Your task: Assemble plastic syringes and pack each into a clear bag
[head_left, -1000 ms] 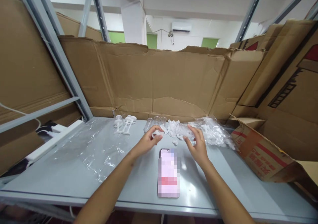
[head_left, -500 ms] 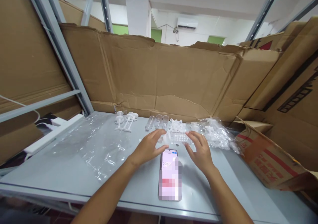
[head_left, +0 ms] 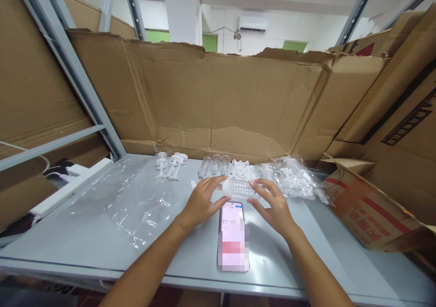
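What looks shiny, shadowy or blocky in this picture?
Head view: blocky squares cover part of the phone; head view: white glints streak the plastic sheet, and the clear ribbed tube catches small highlights; head view: the table has bright glare and a soft shadow right of the phone.

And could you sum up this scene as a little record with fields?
Left hand: around the white end piece of a clear ribbed tube
Right hand: holding the tube's other end
Nearer the wearer: phone on the grey table
Behind: three clear tubes, small white parts
Left: white stemmed parts, clear plastic sheet
Right: plastic bag, cardboard box
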### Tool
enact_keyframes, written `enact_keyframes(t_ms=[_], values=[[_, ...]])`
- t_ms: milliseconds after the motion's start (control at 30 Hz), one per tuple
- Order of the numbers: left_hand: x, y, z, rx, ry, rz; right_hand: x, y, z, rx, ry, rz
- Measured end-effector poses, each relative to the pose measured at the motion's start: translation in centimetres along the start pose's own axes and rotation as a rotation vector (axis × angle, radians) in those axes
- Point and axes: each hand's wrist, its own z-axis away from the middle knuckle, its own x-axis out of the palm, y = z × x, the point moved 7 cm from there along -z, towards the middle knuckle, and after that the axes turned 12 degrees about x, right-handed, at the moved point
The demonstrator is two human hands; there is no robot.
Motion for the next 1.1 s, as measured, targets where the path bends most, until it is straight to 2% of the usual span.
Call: enact_keyframes(t_ms=[100, 267, 400, 633, 733, 900, 1000, 1100], values=[[-0.1, 0.1, -0.1, 0.012, 0.011, -0.001, -0.2, -0.2, -0.1, 0.066, -0.069, -0.146], [0.2, -0.1, -0.1, -0.019, -0.019, -0.022, -1.1, 0.9, 0.0, 0.248, 0.064, -0.339], [0.1, -0.1, 0.2, -0.091, 0.022, 0.057, -1.1, 1.5, 0.0, 0.353, 0.109, -0.537], [-0.3, 0.4, 0.1, -0.135, 0.073, 0.196, -0.6, 2.1, -0.2, 0.462, 0.049, -0.728], [-0.2, 0.4, 0.1, -0.128, 0.066, 0.267, 0.1, 2.7, 0.0, 0.487, 0.025, -0.787], [0.5, 0.2, 0.4, -0.191, 0.043, 0.355, 0.1, 3.2, 0.4, 0.503, 0.067, -0.861], [0.6, 0.3, 0.5, -0.197, 0.044, 0.315, -0.3, 2.2, 0.4, 0.423, 0.075, -0.858], [0.5, 0.6, 0.5, -0.12, 0.068, 0.215, -0.4, 0.9, 0.5, 0.348, 0.047, -0.809]])
